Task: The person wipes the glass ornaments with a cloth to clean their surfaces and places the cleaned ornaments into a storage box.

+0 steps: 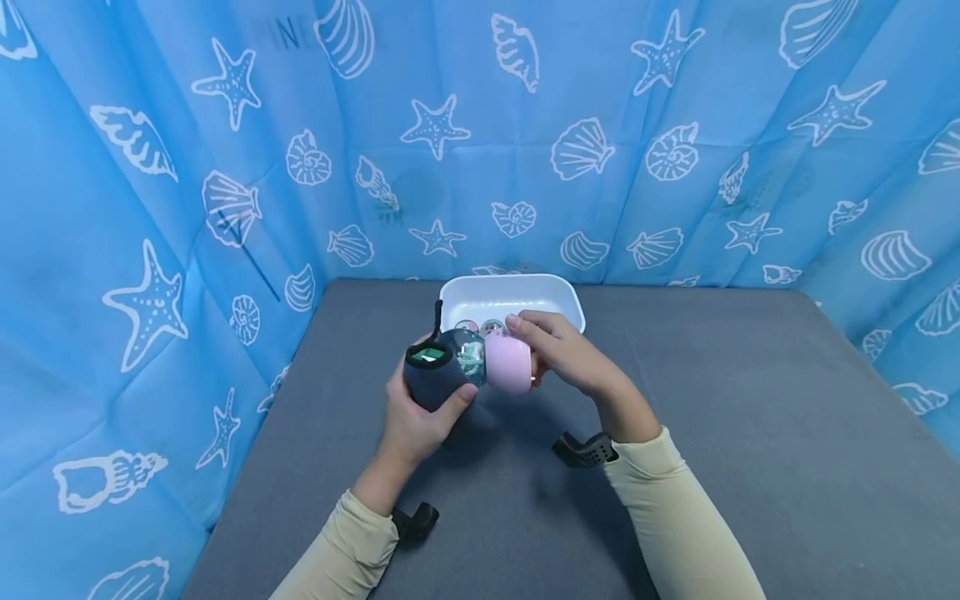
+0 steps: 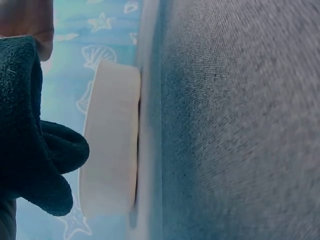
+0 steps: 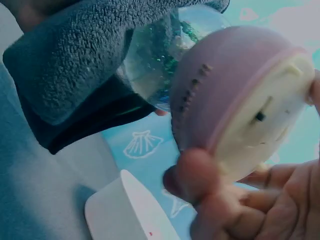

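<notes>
A snow globe with a clear, glittery dome [image 1: 470,354] and a pink rounded base [image 1: 509,365] is held sideways above the table. My right hand [image 1: 562,350] grips the base at its rim; the right wrist view shows the pale underside [image 3: 265,117] between thumb and fingers. A dark grey-blue cloth [image 1: 435,383] is bunched in my left hand [image 1: 415,423], lying against the dome and covering part of it. Something green shows within a fold of the cloth. In the left wrist view the cloth [image 2: 20,120] hides most of the left fingers.
Just beyond the hands stands a white tray [image 1: 510,286] holding at least two small round items [image 1: 492,327], partly hidden by the hands. A grey cloth covers the table [image 1: 750,417]. Blue curtains [image 1: 480,167] with shell prints hang behind and at both sides.
</notes>
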Demonstrator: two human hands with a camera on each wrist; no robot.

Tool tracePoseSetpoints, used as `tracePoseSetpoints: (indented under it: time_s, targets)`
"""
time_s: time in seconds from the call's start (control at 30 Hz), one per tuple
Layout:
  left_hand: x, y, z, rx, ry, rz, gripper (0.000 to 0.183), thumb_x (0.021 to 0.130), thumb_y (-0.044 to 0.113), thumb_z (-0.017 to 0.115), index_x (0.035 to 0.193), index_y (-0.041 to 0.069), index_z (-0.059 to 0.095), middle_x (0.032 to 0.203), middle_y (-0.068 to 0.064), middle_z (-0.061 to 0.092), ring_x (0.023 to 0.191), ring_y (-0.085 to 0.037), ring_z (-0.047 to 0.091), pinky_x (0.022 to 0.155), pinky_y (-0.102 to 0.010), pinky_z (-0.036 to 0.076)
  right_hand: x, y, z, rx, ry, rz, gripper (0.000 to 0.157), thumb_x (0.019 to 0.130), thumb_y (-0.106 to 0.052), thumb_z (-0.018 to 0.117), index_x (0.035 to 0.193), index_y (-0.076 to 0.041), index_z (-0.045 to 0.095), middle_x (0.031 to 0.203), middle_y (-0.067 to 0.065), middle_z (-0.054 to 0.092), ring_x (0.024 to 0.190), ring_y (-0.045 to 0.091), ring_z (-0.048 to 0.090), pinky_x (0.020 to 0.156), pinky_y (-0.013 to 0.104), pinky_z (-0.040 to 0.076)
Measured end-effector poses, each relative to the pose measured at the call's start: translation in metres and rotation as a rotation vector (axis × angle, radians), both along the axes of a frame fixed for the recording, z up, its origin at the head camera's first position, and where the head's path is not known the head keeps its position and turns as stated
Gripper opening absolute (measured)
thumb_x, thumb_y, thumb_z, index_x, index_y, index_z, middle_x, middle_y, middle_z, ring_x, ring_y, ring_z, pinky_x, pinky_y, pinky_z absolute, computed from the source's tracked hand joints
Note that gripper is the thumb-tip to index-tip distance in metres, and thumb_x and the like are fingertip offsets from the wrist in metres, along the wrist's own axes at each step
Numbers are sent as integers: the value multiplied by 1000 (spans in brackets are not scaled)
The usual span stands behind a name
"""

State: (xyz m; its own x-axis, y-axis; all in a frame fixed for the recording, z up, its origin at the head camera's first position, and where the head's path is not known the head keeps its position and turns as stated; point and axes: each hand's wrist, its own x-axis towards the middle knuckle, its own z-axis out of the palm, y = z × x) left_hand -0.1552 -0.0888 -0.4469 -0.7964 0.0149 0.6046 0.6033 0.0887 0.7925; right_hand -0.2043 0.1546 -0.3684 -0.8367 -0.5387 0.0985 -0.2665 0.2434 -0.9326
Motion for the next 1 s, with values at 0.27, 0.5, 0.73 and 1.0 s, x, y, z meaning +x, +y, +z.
tracePoseSetpoints:
  time_s: [0.27,0.5,0.73,1.0]
  targets:
    - [0,0,0,47,-18,34,77,90,55,82,148,13,57,135,-10,69,120,-17,66,104,-26,52,5,1,7,30,54,33,34,109,-33,57,127,-5,64,98,9,66,77,16,65,68,37,59]
    - [-2,-3,-3,67,-24,54,80,90,57,81,150,10,55,135,-13,69,118,-17,67,102,-25,53,10,5,10,110,121,108,102,76,-22,97,161,-26,41,136,13,56,93,26,71,81,39,62]
    - [-2,-6,-4,118,-50,89,75,90,49,83,147,7,57,127,-15,69,111,-15,66,95,-24,52,13,0,12,103,135,85,108,76,-11,97,162,-33,36,148,12,50,96,26,75,84,42,63]
    - [-1,-5,1,135,-31,63,74,91,51,81,146,7,58,122,-15,70,105,-15,67,90,-25,54,18,-4,16,106,308,-29,96,71,-12,100,154,-24,52,138,6,63,95,19,78,86,43,64]
